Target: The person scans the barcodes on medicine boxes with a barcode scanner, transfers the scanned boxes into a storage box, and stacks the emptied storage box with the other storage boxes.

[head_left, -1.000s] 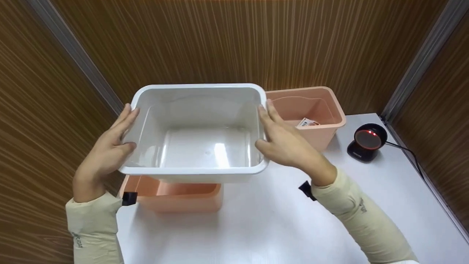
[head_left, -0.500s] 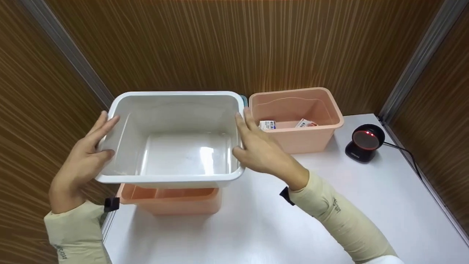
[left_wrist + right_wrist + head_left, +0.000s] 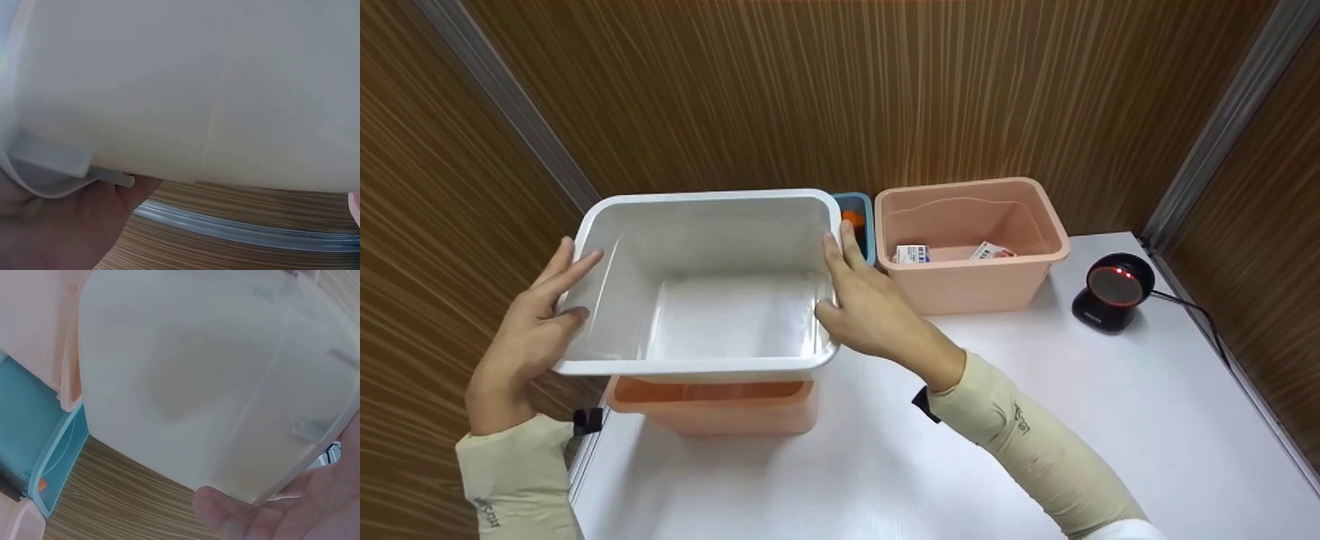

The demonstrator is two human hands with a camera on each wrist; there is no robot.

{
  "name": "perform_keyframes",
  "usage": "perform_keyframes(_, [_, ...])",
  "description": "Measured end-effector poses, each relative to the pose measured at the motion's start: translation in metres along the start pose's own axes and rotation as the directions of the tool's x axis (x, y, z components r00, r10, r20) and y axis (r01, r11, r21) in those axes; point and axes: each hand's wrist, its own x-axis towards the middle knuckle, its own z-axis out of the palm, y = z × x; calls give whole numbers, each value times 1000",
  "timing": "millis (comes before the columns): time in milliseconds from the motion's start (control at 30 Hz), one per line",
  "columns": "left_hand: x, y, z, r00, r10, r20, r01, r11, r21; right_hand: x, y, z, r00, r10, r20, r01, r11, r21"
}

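A white plastic bin [image 3: 735, 319] is held up in the air between both hands, its opening tilted toward me, with nothing inside. My left hand [image 3: 529, 322] grips its left rim, two fingers stretched along the edge and the thumb lower down. At the right rim my right hand [image 3: 870, 311] holds on the same way. Seen from the right wrist, the bin's outer wall [image 3: 185, 382] fills most of the view, with fingers under the rim. Below the bin, a peach bin [image 3: 735, 412] on the table is partly hidden by it.
Another peach bin [image 3: 960, 289] at the back holds small printed boxes [image 3: 913, 254]. Beside it stands a blue bin [image 3: 870, 225], half covered, with something orange [image 3: 852, 218] inside. A black scanner [image 3: 1114, 289] with red lights and a cable stands on the white table [image 3: 960, 465]. Wood-grain walls surround it.
Both hands have carried the white bin to the left and slightly down. The blue bin and more of the back peach bin have come into sight.
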Motion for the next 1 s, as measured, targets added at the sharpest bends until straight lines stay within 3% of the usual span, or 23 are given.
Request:
perform_keyframes(233, [1,-7,-5,998,-45,-54,48,998,45,8,-9,7,1000,9,17,-9,1000,5])
perform_keyframes(567, [-11,-17,-16,979,-182,-89,194,971,137,15,-22,24,996,5,85,-4,1000,-12])
perform_keyframes(800, [-6,-26,-7,979,-189,-73,200,958,204,16,-17,36,994,48,97,-44,998,-44])
perform_keyframes(1000, [-4,-38,9,978,-206,-39,209,942,263,17,-9,43,992,59,112,-53,997,-59])
